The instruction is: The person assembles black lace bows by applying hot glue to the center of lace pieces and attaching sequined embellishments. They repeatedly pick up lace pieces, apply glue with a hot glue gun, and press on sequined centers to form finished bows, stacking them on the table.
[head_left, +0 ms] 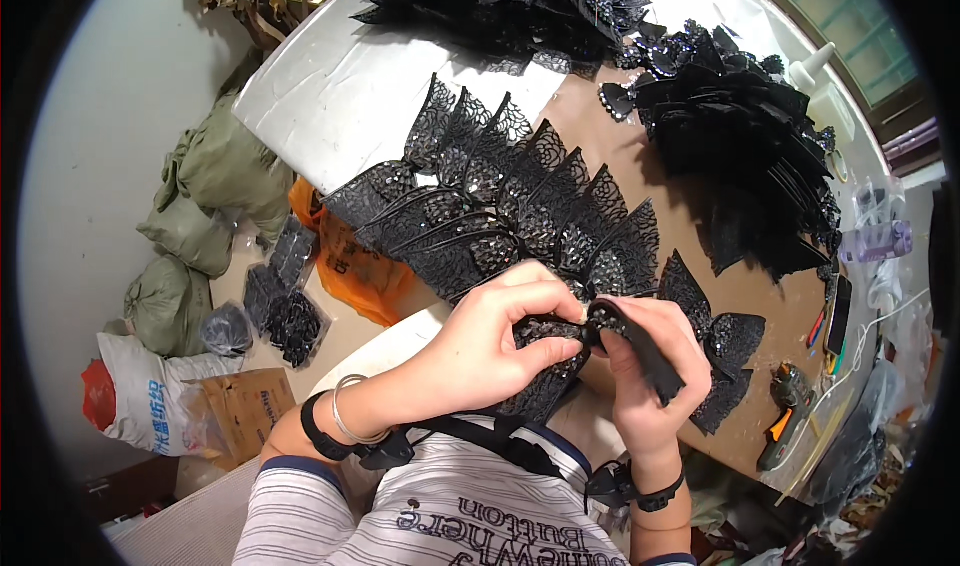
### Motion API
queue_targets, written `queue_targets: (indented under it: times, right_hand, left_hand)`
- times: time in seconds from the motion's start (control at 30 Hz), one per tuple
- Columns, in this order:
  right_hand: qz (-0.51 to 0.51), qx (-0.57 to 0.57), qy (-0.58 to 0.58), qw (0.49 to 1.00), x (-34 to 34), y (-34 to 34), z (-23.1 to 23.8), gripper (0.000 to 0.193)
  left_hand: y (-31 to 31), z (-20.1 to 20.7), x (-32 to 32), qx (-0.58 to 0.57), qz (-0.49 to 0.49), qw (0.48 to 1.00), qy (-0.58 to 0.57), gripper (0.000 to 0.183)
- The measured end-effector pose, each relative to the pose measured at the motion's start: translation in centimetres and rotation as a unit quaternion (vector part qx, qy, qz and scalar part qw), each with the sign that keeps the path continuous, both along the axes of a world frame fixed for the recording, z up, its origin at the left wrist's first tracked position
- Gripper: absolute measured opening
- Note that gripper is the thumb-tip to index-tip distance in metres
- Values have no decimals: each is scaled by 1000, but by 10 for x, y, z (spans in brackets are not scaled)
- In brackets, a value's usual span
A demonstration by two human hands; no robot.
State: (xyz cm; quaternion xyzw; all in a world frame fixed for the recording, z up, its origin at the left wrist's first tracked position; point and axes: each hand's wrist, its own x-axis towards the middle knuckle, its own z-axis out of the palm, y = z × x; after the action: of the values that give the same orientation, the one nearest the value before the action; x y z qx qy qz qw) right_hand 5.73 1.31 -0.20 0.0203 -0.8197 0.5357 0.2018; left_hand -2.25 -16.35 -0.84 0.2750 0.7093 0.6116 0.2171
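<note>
Both my hands meet over the near edge of the table, working on a black sequined lace piece [645,351]. My left hand [500,336] pinches its sequined part between thumb and fingers. My right hand [655,361] is closed round the other end, which folds up as a dark flap. Part of the piece is hidden behind my fingers. Just beyond my hands lie several similar black lace pieces [500,181], overlapping in a fan with pointed tips. Another such piece [735,341] rests to the right of my right hand.
Dark stacks of pieces [735,136] stand at the back right and far edge [520,11]. On the right lie a glue gun [792,386], a cutter knife [778,431], a phone [841,311] and a white cable. Green sacks [225,171] and an orange bag [350,266] sit at left.
</note>
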Motion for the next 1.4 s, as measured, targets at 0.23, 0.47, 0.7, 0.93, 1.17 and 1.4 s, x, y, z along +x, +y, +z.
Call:
queue_targets:
  times: [0.23,0.47,0.7,0.93,1.17,1.4]
  right_hand:
    - [12,-62,-32,998,-4,-6,-6,44]
    - [4,-254,-128,959,-16,-8,-4,21]
    - [6,-260,-163,952,-24,-24,-1,22]
    - [16,-250,-152,956,-33,-39,0,21]
    - [13,-293,-181,939,-44,-46,-1,19]
    - [16,-299,-196,934,-54,-53,-1,19]
  left_hand:
    - [-8,-7,-4,19,6,1000,-15,19]
    - [-16,5,-12,-29,-8,994,-105,20]
    - [-30,1,-19,14,-12,994,-107,19]
    - [-47,-6,-25,21,-8,993,-113,20]
    - [-55,-6,-25,22,19,990,-138,19]
    - [-63,-8,-29,18,23,986,-161,20]
